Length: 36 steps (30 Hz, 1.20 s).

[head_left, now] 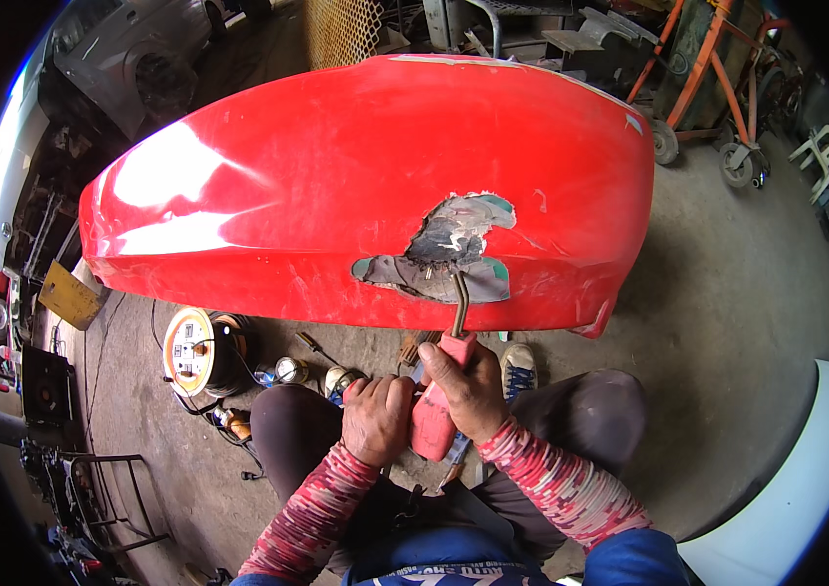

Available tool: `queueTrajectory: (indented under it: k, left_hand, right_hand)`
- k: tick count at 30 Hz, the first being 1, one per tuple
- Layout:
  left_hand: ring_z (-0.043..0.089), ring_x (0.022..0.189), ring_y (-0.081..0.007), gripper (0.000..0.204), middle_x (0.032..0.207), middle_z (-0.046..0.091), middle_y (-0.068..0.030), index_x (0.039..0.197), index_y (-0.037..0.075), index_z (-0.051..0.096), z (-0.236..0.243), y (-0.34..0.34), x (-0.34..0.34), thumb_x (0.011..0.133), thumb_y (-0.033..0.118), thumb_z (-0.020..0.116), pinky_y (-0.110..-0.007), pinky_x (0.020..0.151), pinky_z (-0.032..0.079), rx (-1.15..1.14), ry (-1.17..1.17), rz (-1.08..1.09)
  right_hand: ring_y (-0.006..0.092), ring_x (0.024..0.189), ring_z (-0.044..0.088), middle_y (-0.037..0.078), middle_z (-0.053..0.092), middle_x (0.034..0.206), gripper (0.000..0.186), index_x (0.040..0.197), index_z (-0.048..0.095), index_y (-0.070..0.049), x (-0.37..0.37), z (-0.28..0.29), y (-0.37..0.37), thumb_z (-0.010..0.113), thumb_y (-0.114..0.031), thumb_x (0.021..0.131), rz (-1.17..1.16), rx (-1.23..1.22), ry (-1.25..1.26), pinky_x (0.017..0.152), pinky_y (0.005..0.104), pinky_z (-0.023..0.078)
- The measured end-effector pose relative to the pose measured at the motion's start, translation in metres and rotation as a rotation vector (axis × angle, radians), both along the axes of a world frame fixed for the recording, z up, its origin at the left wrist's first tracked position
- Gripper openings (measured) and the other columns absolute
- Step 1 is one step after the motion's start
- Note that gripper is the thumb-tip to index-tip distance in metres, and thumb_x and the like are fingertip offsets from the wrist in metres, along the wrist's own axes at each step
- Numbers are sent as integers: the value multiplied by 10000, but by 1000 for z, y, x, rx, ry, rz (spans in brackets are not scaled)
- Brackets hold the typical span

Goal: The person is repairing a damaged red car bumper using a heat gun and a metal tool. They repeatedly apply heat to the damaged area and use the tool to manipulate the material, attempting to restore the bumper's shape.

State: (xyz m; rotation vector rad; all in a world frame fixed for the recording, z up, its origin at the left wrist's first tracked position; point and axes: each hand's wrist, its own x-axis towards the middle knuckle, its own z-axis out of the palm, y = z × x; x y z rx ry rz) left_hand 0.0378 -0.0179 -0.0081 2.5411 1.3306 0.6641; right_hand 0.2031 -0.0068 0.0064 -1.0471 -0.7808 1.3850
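Observation:
A red car bumper (356, 156) lies across in front of me, its paint scraped away around a damaged patch (454, 239) showing grey and greenish layers with ragged edges. Both my hands are closed on a red plastic hot stapler (431, 430). My left hand (378, 418) wraps its handle, and a bit of red shows past the fist. My right hand (470, 389) grips the body near the front, thumb on top. Two bent metal prongs (460, 303) run from the tool to the lower part of the damaged patch, where a small metal piece seems to stick up.
An orange-and-white cable reel (190, 352) stands on the floor at the left, near a tin (290, 369) and a screwdriver (311, 344). A white panel (776, 498) lies at lower right. An orange wheeled stand (712, 78) is behind. My knees flank the tool.

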Motion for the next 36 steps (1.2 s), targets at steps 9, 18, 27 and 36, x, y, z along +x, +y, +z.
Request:
queueTrajectory:
  k: [9, 18, 27, 36]
  left_hand:
    - [627, 776, -308, 189, 814, 583, -106, 974, 60, 555, 1, 1, -1, 808, 128, 618, -441, 725, 444, 7, 17, -1]
    - [627, 763, -301, 196, 806, 586, -100, 976, 63, 558, 0, 2, -1, 803, 132, 618, -433, 716, 440, 24, 11, 2]
    - [621, 756, -297, 185, 792, 574, -94, 971, 65, 559, 1, 1, 0, 808, 135, 610, -433, 712, 435, 18, 25, 9]
    - [619, 782, -297, 185, 822, 572, -99, 981, 69, 557, 1, 2, 0, 819, 148, 597, -438, 729, 432, -5, 47, 22]
  right_hand:
    - [69, 595, 550, -18, 582, 718, 234, 866, 587, -70, 0, -2, 0, 747, -223, 941, 4, -4, 13, 541, 270, 442]
    - [73, 606, 568, -6, 617, 710, 254, 841, 624, -62, 1, -3, 0, 744, -260, 944, 27, -21, 16, 561, 270, 458]
    - [72, 605, 562, -14, 606, 707, 243, 840, 619, -65, 1, -5, 1, 747, -244, 942, 15, -7, -1, 561, 271, 454]
    - [61, 609, 548, -24, 590, 719, 239, 856, 597, -78, 1, -5, 0, 746, -242, 945, 31, -22, 25, 557, 263, 445]
